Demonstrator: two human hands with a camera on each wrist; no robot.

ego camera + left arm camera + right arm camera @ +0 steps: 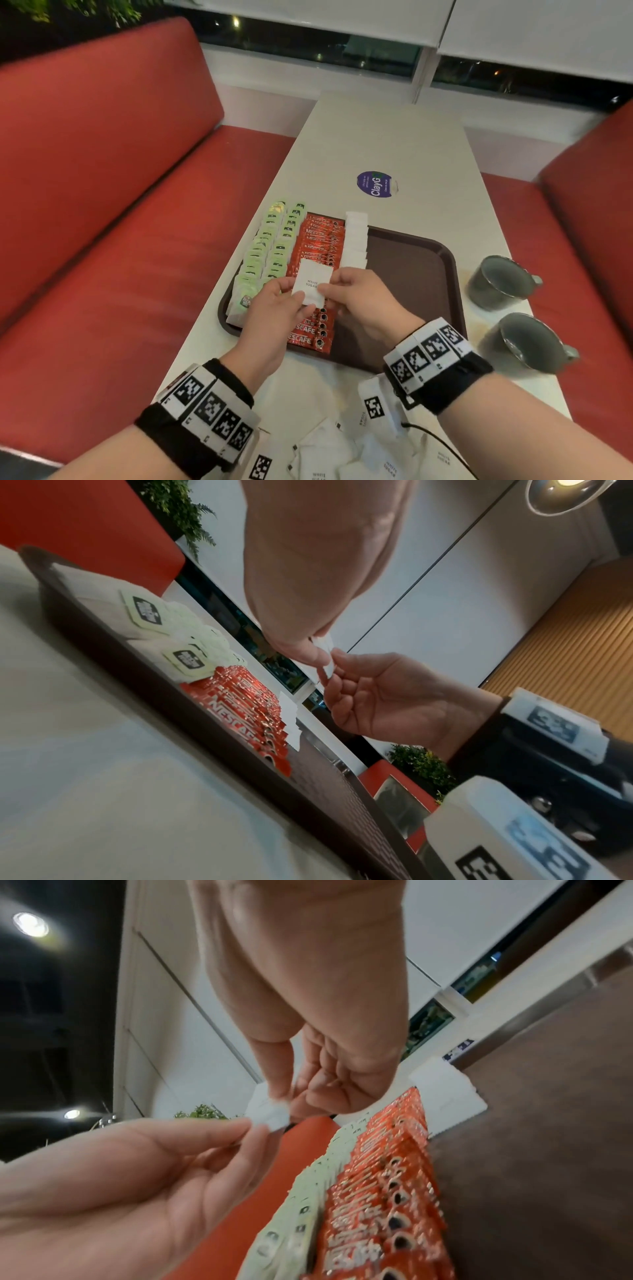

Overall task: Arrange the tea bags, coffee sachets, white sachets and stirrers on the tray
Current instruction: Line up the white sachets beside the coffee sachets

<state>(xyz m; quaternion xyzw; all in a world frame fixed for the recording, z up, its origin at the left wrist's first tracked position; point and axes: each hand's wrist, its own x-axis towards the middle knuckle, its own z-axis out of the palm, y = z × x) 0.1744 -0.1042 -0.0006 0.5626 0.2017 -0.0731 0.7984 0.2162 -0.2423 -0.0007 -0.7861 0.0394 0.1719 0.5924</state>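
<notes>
Above tray (428,246) | both hands pinch one white sachet (312,282) | step: white row (355,236) | next: we lay it at row's near end.

Head view high, looking down the table (376,137), wrist views low, close, facing upward, all sharing the tray (428,274).
</notes>
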